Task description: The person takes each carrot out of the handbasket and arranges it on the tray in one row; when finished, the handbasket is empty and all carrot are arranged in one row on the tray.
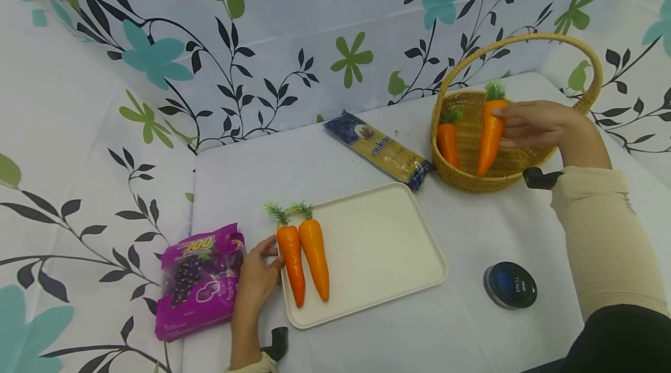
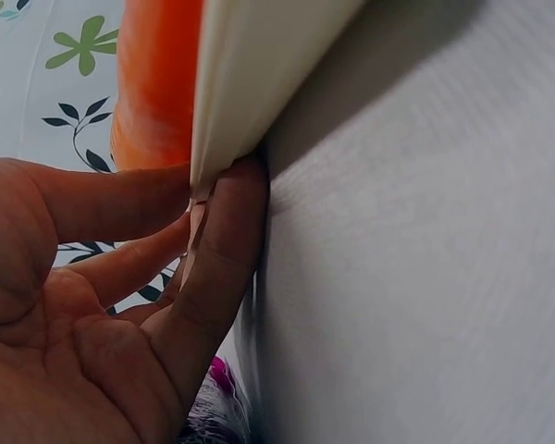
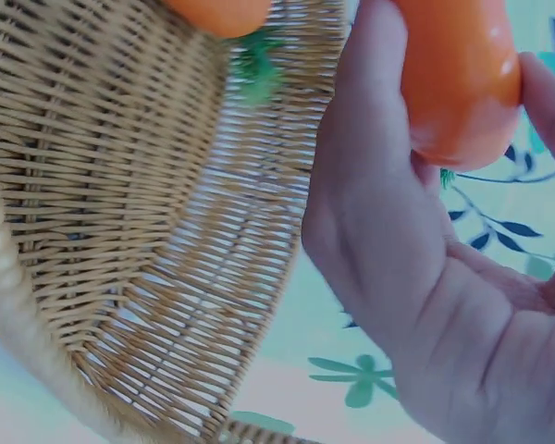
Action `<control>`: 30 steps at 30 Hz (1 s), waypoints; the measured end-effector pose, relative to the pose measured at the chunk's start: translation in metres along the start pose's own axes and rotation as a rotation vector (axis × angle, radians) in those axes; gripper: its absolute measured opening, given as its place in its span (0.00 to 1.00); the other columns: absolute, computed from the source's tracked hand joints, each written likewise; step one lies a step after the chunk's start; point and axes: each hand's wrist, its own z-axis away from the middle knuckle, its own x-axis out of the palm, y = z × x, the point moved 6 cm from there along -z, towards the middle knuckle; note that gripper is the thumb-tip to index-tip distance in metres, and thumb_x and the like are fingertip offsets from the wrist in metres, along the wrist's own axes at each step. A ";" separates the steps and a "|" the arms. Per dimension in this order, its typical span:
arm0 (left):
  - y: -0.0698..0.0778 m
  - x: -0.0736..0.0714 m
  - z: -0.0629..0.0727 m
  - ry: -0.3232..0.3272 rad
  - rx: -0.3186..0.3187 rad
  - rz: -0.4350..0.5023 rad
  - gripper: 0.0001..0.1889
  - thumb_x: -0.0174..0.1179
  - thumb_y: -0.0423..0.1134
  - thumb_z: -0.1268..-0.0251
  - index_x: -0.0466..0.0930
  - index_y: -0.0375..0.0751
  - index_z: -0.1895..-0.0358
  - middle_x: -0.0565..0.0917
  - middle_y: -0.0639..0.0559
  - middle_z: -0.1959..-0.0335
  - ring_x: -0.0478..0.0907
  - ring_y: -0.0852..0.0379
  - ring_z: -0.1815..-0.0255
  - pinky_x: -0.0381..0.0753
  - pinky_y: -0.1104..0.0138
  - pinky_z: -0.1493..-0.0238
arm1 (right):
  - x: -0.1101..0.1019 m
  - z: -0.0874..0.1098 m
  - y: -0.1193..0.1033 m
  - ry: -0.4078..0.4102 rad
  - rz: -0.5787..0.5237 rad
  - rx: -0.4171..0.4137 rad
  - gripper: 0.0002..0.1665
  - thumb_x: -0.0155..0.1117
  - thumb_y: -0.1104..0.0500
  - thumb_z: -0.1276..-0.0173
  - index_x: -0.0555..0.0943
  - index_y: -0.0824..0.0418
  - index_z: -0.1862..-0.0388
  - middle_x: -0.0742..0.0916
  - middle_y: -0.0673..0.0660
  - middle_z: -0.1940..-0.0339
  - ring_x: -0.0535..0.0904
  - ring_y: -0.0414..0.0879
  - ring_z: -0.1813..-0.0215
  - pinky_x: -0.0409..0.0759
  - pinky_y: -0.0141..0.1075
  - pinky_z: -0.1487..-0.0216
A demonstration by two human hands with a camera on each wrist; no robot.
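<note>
The held carrot (image 1: 491,139) hangs tip down over the inside of the basket (image 1: 474,183), the right hand's (image 1: 540,122) thumb and fingers clamped on its upper part; a weak pinch on that smooth-looking skin could let it slip, or the wrist, close to the basket's handle (image 1: 524,38), could snag and tip it. At the basket's left wall sits a second carrot (image 1: 448,144), which a swinging tip could knock. Left of the basket, nearer the person, the left hand's (image 1: 258,277) fingers pinch the tray (image 1: 377,239) edge, and raising that end could roll its two carrots (image 1: 314,256) basketward.
</note>
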 end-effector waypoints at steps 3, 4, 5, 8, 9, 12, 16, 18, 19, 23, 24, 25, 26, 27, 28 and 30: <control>0.001 0.000 0.000 -0.001 0.009 -0.008 0.27 0.57 0.29 0.28 0.69 0.32 0.27 0.78 0.35 0.47 0.77 0.53 0.73 0.82 0.65 0.69 | 0.003 0.014 -0.003 -0.010 -0.038 -0.046 0.46 0.60 0.54 0.22 0.46 0.58 0.17 0.86 0.49 0.52 0.85 0.45 0.50 0.83 0.48 0.44; 0.001 0.000 -0.001 -0.003 0.012 -0.010 0.27 0.57 0.29 0.27 0.69 0.32 0.27 0.78 0.34 0.47 0.77 0.53 0.73 0.82 0.65 0.68 | 0.005 0.019 -0.003 -0.018 -0.042 -0.062 0.47 0.59 0.54 0.21 0.42 0.59 0.16 0.85 0.49 0.51 0.85 0.45 0.50 0.84 0.48 0.45; 0.001 -0.001 -0.001 0.001 0.016 -0.012 0.27 0.57 0.29 0.27 0.69 0.31 0.27 0.78 0.34 0.47 0.77 0.52 0.73 0.82 0.65 0.68 | 0.008 0.022 -0.004 -0.027 -0.047 -0.080 0.48 0.58 0.55 0.21 0.41 0.59 0.16 0.85 0.49 0.50 0.85 0.45 0.49 0.85 0.47 0.46; 0.002 -0.005 -0.001 0.005 0.019 -0.016 0.27 0.57 0.29 0.27 0.68 0.31 0.26 0.77 0.34 0.46 0.77 0.52 0.73 0.82 0.65 0.68 | 0.018 0.033 -0.007 -0.041 -0.090 -0.128 0.44 0.58 0.56 0.20 0.45 0.58 0.16 0.85 0.49 0.47 0.85 0.46 0.48 0.86 0.46 0.49; 0.002 -0.005 -0.001 0.007 0.019 -0.018 0.27 0.57 0.30 0.27 0.68 0.31 0.26 0.77 0.34 0.46 0.77 0.52 0.72 0.82 0.65 0.67 | 0.023 0.036 -0.009 -0.050 -0.098 -0.147 0.43 0.58 0.57 0.20 0.46 0.58 0.17 0.84 0.50 0.45 0.85 0.46 0.47 0.86 0.46 0.50; 0.003 -0.007 -0.001 0.008 0.014 -0.020 0.28 0.57 0.30 0.27 0.67 0.31 0.26 0.77 0.33 0.46 0.77 0.52 0.71 0.82 0.65 0.67 | 0.037 0.047 -0.013 -0.071 -0.117 -0.194 0.42 0.58 0.58 0.21 0.49 0.58 0.17 0.82 0.51 0.40 0.84 0.47 0.45 0.86 0.47 0.50; 0.003 -0.007 0.000 0.012 0.002 -0.030 0.28 0.57 0.30 0.27 0.67 0.32 0.26 0.77 0.34 0.45 0.76 0.51 0.70 0.82 0.66 0.67 | 0.059 0.056 -0.016 -0.083 -0.056 -0.235 0.45 0.59 0.58 0.21 0.47 0.57 0.15 0.74 0.54 0.32 0.82 0.48 0.42 0.86 0.48 0.49; 0.002 -0.007 0.000 0.011 -0.005 -0.034 0.28 0.57 0.31 0.27 0.67 0.33 0.26 0.77 0.34 0.45 0.76 0.51 0.70 0.82 0.66 0.67 | 0.071 0.058 -0.013 -0.073 -0.002 -0.245 0.43 0.59 0.57 0.21 0.50 0.57 0.16 0.72 0.55 0.32 0.81 0.49 0.42 0.85 0.49 0.48; 0.002 -0.006 0.000 0.010 -0.008 -0.034 0.28 0.57 0.31 0.27 0.67 0.33 0.26 0.77 0.34 0.45 0.77 0.51 0.70 0.82 0.66 0.66 | 0.078 0.058 -0.010 -0.070 0.018 -0.244 0.41 0.60 0.57 0.21 0.53 0.57 0.17 0.73 0.56 0.33 0.81 0.49 0.42 0.85 0.50 0.47; 0.002 -0.004 -0.001 0.002 -0.007 -0.034 0.28 0.56 0.31 0.27 0.67 0.33 0.26 0.77 0.34 0.45 0.78 0.51 0.70 0.83 0.65 0.66 | 0.112 0.055 0.007 -0.108 0.082 -0.228 0.36 0.59 0.57 0.21 0.57 0.60 0.22 0.75 0.59 0.37 0.82 0.53 0.43 0.83 0.54 0.45; 0.002 -0.003 -0.001 0.001 -0.007 -0.034 0.27 0.56 0.31 0.27 0.67 0.33 0.26 0.77 0.34 0.45 0.78 0.51 0.70 0.83 0.65 0.66 | 0.123 0.052 0.013 -0.134 0.087 -0.218 0.37 0.59 0.57 0.21 0.56 0.61 0.21 0.76 0.61 0.36 0.81 0.54 0.42 0.83 0.55 0.45; 0.003 -0.003 -0.001 0.001 -0.007 -0.035 0.27 0.56 0.31 0.27 0.68 0.33 0.26 0.77 0.34 0.45 0.78 0.51 0.70 0.83 0.65 0.66 | 0.135 0.048 0.020 -0.163 0.093 -0.205 0.39 0.59 0.57 0.21 0.54 0.61 0.20 0.75 0.63 0.36 0.81 0.56 0.41 0.83 0.55 0.44; 0.003 -0.003 -0.001 0.000 -0.008 -0.034 0.27 0.56 0.31 0.27 0.68 0.33 0.26 0.77 0.34 0.45 0.78 0.51 0.70 0.83 0.66 0.66 | 0.148 0.044 0.026 -0.193 0.102 -0.194 0.41 0.59 0.57 0.21 0.51 0.63 0.19 0.75 0.65 0.35 0.80 0.57 0.40 0.82 0.55 0.44; 0.003 -0.002 -0.001 -0.001 -0.012 -0.032 0.27 0.56 0.31 0.27 0.68 0.33 0.26 0.77 0.34 0.45 0.78 0.51 0.70 0.83 0.66 0.66 | 0.160 0.038 0.034 -0.218 0.115 -0.181 0.42 0.60 0.58 0.22 0.50 0.64 0.18 0.74 0.67 0.35 0.79 0.59 0.39 0.83 0.54 0.44; 0.003 -0.001 -0.001 -0.003 -0.014 -0.032 0.27 0.56 0.31 0.27 0.68 0.33 0.26 0.77 0.34 0.45 0.78 0.51 0.70 0.83 0.66 0.66 | 0.173 0.033 0.041 -0.237 0.125 -0.167 0.43 0.60 0.58 0.22 0.50 0.65 0.18 0.74 0.69 0.34 0.78 0.61 0.38 0.83 0.54 0.45; 0.003 0.001 -0.001 -0.008 -0.014 -0.026 0.27 0.56 0.30 0.27 0.68 0.34 0.26 0.77 0.34 0.45 0.78 0.52 0.71 0.82 0.66 0.67 | 0.198 0.021 0.056 -0.263 0.151 -0.142 0.43 0.63 0.58 0.24 0.53 0.66 0.19 0.75 0.71 0.34 0.76 0.63 0.35 0.83 0.54 0.46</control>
